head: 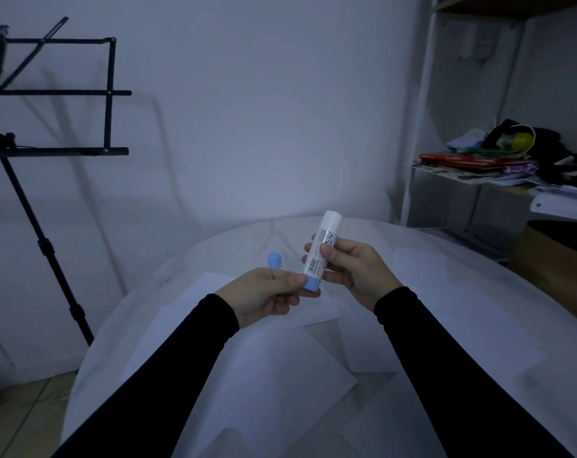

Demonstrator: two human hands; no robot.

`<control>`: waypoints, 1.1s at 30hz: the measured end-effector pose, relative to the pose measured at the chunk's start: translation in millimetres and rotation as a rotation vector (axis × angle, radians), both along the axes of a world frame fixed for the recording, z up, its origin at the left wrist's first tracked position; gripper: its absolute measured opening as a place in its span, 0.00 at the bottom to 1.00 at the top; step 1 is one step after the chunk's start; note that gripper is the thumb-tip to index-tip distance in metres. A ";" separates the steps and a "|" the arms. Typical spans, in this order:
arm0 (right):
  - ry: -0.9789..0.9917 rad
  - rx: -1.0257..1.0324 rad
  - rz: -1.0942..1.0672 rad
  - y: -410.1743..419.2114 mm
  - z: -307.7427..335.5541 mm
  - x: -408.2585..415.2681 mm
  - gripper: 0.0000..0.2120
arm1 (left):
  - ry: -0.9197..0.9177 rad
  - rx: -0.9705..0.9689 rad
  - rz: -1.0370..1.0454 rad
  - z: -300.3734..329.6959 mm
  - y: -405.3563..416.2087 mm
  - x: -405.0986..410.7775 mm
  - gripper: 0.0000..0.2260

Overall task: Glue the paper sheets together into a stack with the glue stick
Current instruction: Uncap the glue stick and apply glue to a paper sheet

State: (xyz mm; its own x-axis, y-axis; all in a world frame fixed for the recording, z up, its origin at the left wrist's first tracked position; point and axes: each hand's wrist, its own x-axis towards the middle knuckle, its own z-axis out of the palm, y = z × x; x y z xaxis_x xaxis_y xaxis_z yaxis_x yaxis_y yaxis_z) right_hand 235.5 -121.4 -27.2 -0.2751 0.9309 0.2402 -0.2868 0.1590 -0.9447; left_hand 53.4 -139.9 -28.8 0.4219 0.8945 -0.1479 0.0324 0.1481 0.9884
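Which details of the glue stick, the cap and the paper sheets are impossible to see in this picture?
Head view only:
- Glue stick: the label print is too small to read; the right hand hides part of the tube.
- Blue twist base: the left hand pinches and partly covers it.
- Blue cap: its lower part is hidden behind the left hand.
- Paper sheets: the sleeves hide some, so the count is unclear.
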 end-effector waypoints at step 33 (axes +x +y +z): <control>0.058 -0.022 -0.138 -1.5 -3.0 -12.3 0.07 | 0.138 0.222 0.277 -5.3 2.6 10.6 0.05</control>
